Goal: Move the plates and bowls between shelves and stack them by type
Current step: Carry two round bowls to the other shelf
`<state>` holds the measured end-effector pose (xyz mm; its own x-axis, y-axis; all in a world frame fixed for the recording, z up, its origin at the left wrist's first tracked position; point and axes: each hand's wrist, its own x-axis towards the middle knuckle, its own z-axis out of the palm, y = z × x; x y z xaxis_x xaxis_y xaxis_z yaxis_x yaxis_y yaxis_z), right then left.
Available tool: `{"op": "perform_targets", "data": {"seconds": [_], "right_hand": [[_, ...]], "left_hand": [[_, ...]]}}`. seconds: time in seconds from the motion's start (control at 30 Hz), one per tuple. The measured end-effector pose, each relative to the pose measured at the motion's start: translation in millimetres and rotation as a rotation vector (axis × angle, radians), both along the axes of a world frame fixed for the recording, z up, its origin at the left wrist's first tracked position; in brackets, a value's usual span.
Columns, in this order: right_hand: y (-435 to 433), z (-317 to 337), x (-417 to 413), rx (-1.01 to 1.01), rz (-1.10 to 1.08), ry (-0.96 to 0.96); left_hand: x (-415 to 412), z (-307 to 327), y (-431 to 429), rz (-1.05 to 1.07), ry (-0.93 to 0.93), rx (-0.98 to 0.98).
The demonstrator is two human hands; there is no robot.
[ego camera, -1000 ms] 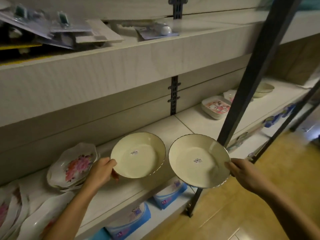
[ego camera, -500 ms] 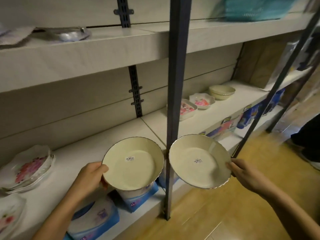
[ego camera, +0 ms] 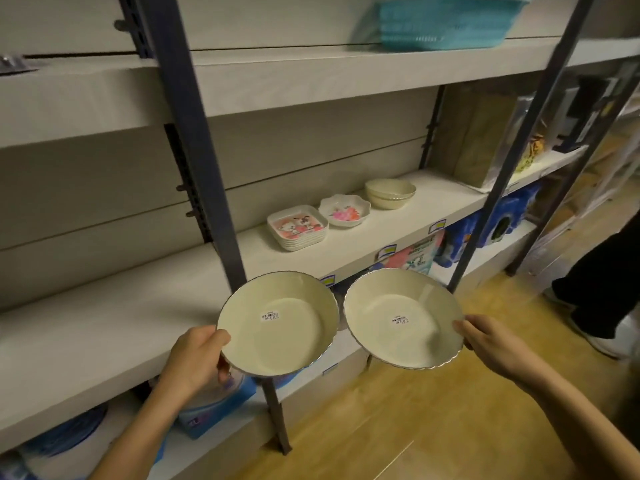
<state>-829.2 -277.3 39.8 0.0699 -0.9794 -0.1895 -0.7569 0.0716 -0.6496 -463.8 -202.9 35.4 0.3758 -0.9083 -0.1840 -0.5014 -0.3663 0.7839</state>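
My left hand [ego camera: 197,355] grips the left rim of a cream plate [ego camera: 277,323] with a barcode sticker. My right hand [ego camera: 491,344] holds the right rim of a matching cream plate [ego camera: 403,318]. Both plates hang side by side in front of the middle shelf's [ego camera: 86,337] edge. Further right on that shelf sit a stack of square cartoon plates [ego camera: 298,230], a scalloped flower dish [ego camera: 344,211] and stacked cream bowls [ego camera: 390,192].
A dark upright post [ego camera: 194,140] stands just behind the left plate. A second slanted post [ego camera: 512,150] rises on the right. A teal basket [ego camera: 446,22] lies on the top shelf. Blue packages [ego camera: 214,410] fill the bottom shelf. Another person's leg [ego camera: 602,275] stands at right.
The view has swung right along the shelving with both plates still held. The flowered plates at left have left the view, and the stacks on the right now sit closer.
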Motion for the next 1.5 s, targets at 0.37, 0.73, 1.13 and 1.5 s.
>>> {"op": "perform_targets", "data": {"seconds": [0.37, 0.73, 1.13, 1.5], "right_hand": [[-117, -8, -69, 0.020, 0.018, -0.036], [-284, -2, -113, 0.033, 0.089, -0.100], [-482, -9, -148, 0.047, 0.342, -0.067], [-611, -35, -119, 0.035, 0.479, -0.018]], "left_hand": [[-77, -3, -117, 0.049, 0.007, -0.067], [-127, 7, -248, 0.161, -0.075, -0.107], [-206, -14, -342, 0.519, -0.067, -0.066], [-260, -21, -384, 0.738, -0.100, -0.082]]}}
